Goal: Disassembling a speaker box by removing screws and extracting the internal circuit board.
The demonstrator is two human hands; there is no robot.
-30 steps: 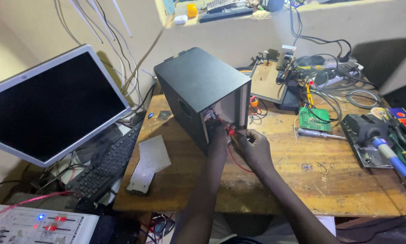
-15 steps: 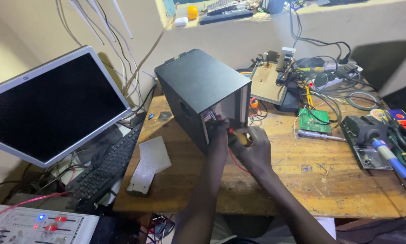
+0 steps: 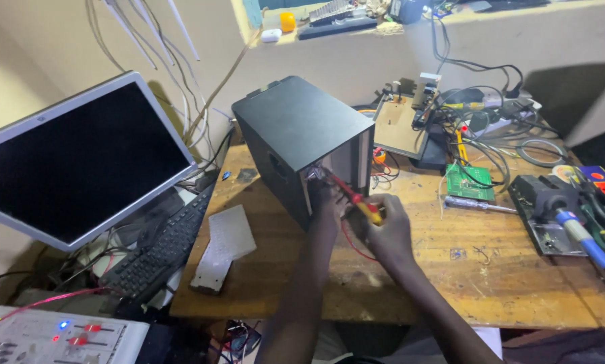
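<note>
The right hand point(image 3: 385, 229) is closed around the yellow-and-red handle of a screwdriver point(image 3: 356, 199), whose shaft slants up and away from the hand to the left, its tip at the open side of a black speaker box point(image 3: 296, 135). The box stands upright on the wooden desk point(image 3: 410, 283), just beyond both hands, its open side turned toward them. The left hand point(image 3: 325, 202) sits just to the left of the right hand, pressed against the lower edge of that opening; its fingers are largely hidden at the box, so I cannot tell whether they grip anything. A thin red wire point(image 3: 353, 244) loops down from the box under the right hand.

To the right of the right hand, near it, lie a small green circuit board point(image 3: 471, 180) and, just below that, a slim silver tool point(image 3: 478, 204). Farther right, well apart, rests a soldering iron with a blue handle point(image 3: 582, 236) on a black stand. Beyond the right hand, behind the box, a tangle of cables point(image 3: 491, 131) spreads around a flat tan board point(image 3: 397, 125).

To the left of the left hand lies a white rectangular panel point(image 3: 225, 243), and past it a black keyboard point(image 3: 157, 249) under a tilted dark monitor point(image 3: 73, 158). At the near left corner sits a white mixer panel point(image 3: 60, 337) with red sliders and a lit blue lamp.
</note>
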